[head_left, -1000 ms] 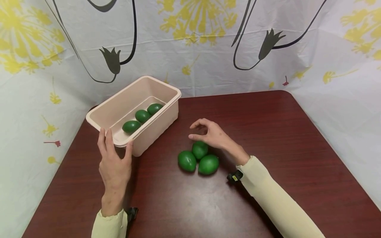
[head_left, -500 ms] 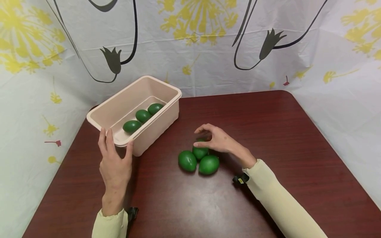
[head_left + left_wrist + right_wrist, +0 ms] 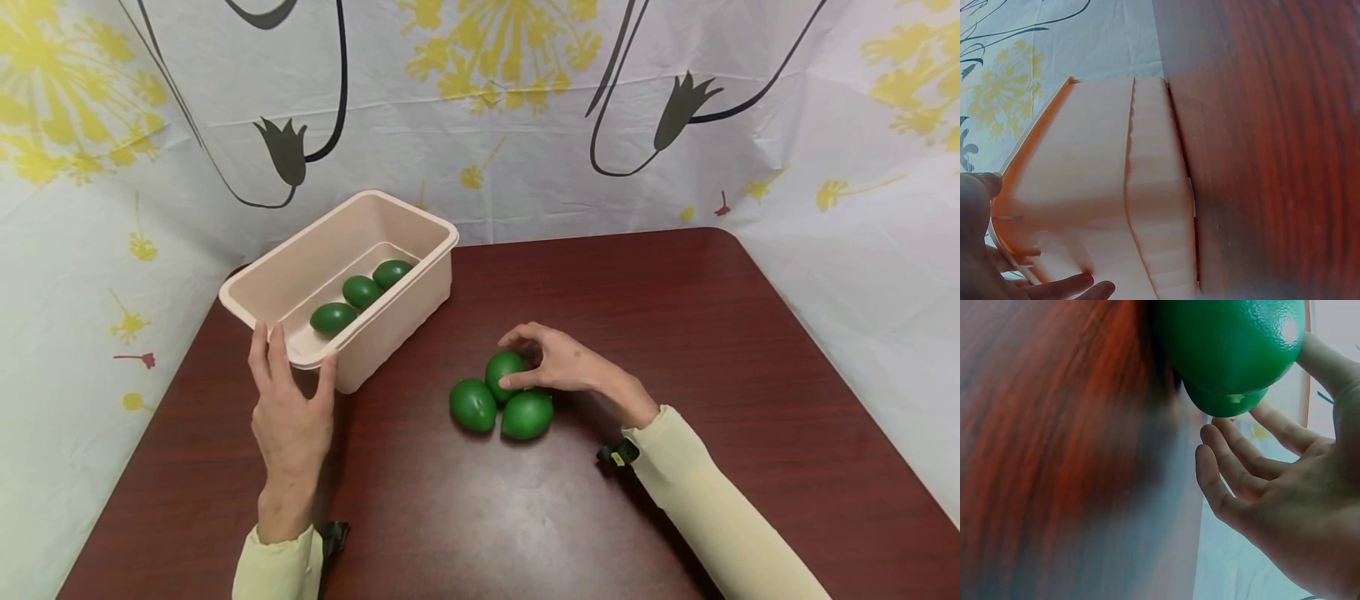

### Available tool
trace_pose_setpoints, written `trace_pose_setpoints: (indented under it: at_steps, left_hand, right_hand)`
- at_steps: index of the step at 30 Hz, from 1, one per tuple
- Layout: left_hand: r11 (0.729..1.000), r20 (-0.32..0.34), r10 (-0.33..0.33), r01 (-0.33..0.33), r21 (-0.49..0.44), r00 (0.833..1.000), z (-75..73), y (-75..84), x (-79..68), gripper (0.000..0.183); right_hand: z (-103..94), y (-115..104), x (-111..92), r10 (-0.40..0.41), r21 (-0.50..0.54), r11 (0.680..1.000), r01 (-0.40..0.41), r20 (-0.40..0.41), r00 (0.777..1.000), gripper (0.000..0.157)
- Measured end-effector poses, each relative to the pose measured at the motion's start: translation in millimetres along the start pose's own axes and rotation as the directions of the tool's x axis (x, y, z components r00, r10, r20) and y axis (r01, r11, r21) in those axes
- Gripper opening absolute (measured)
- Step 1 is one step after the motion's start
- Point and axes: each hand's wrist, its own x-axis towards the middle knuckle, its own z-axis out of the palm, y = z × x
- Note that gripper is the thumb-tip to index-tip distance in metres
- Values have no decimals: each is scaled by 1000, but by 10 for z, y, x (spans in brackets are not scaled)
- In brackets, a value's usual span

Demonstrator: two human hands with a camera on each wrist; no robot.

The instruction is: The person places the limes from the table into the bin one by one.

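The bin (image 3: 397, 325) stands at the table's (image 3: 637, 300) far left corner, three limes (image 3: 362, 292) in it. Mid-table, two front limes (image 3: 473, 406) lie before a rear lime (image 3: 501, 364). The left hand (image 3: 291, 425) is at the bin's near end, the right hand (image 3: 562, 361) at the rear lime's right.

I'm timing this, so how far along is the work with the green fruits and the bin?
Looks done: three green fruits lie inside the pale bin, whose near corner the left hand touches.
In hand: the right hand is around the rear fruit; whether it grips is unclear.
Probably remaining: the front-left fruit and front-right fruit, both on the table.
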Motion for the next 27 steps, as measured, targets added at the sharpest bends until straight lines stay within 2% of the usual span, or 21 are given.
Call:
trace_pose_setpoints:
  at_steps: [10,18,27]
  left_hand:
    - [1000,7,-5,5,1,1000,7,-5,5,78]
    - [1000,14,-10,10,7,1000,4,-7,-6,78]
    - [1000,6,-2,2,7,1000,0,-7,-10,78]
  right_hand:
    - [1,80,-5,-18,3,1000,18,25,1000,55]
    - [6,106,15,-3,11,1000,3,45,999,53]
    - [27,133,21,16,10,1000,-16,-17,1000,51]
